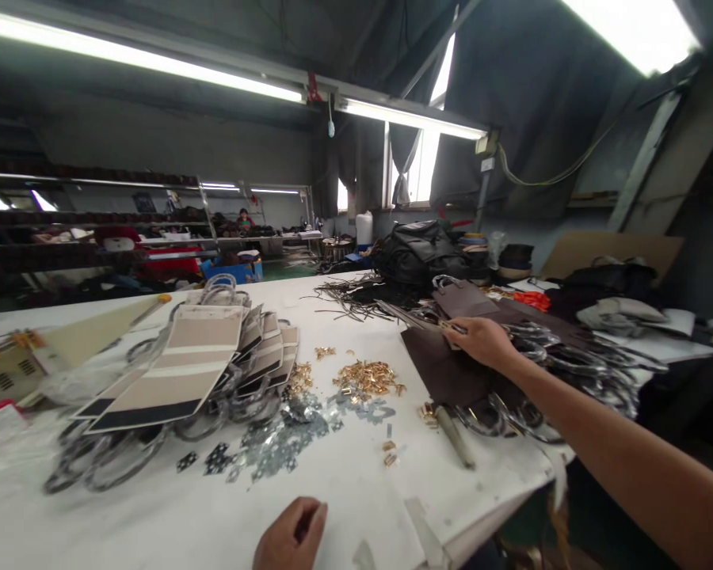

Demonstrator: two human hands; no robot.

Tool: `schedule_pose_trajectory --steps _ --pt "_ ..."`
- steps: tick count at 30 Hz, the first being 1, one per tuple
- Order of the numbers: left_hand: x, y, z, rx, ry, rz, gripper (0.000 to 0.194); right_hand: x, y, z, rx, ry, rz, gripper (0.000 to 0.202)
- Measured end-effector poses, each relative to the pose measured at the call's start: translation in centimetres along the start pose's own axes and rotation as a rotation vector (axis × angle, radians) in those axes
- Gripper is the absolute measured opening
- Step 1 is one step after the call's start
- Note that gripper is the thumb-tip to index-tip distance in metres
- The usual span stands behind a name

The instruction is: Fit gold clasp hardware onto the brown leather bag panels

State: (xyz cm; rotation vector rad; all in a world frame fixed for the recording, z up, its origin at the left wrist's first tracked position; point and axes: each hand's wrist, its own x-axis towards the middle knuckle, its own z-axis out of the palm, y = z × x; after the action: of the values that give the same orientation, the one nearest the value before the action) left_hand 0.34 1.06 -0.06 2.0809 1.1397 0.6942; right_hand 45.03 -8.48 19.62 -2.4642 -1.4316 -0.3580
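Observation:
My left hand (291, 536) is at the table's near edge, fingers curled in toward the thumb around a dark hollow, with nothing visible in it. My right hand (481, 342) reaches over dark brown bag panels (431, 368), its fingertips pinched together on something small that I cannot make out. Left of the panels lies a heap of gold metal fittings (365, 378). Thin silver metal plates (285, 435) are scattered closer to me. A tool with an olive handle (455, 437) rests below the brown panels.
Striped beige panels (178, 360) with plastic-wrapped handles (119, 467) are piled on the left of the white table (172, 518). More wrapped handles (594, 384) lie at right. Dark strips (356, 299) and a black bag (421, 252) are at the back. A person (245, 219) is far off.

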Motion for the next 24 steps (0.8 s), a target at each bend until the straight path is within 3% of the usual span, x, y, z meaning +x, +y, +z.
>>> schedule_pose_trajectory --steps 3,7,10,13,19,21,24 --pt "-0.2 0.5 -0.3 0.013 -0.016 0.006 0.037 -3.4 -0.4 1.4 -0.072 -0.109 -0.044 0.041" --pt "-0.2 0.7 -0.5 0.021 -0.031 -0.008 0.036 -9.3 -0.6 5.6 -0.168 -0.348 -0.084 0.029" --pt "-0.2 0.8 -0.5 0.019 -0.033 0.001 0.035 -11.2 -0.5 7.2 -0.217 -0.418 -0.094 0.028" --pt "-0.2 0.9 -0.6 0.03 -0.022 0.016 0.035 -9.8 -0.2 6.1 -0.246 -0.39 -0.08 0.024" --pt "0.0 0.8 -0.6 0.072 -0.025 0.026 0.035 -3.5 2.8 0.6 -0.283 -0.364 -0.093 0.034" --pt "0.2 0.6 -0.5 0.069 -0.028 0.02 0.034 -3.0 3.8 -0.1 -0.299 -0.407 -0.126 0.031" --pt "0.3 0.4 -0.5 0.063 -0.036 0.005 0.034 -4.8 4.4 0.9 -0.35 -0.463 -0.152 0.028"
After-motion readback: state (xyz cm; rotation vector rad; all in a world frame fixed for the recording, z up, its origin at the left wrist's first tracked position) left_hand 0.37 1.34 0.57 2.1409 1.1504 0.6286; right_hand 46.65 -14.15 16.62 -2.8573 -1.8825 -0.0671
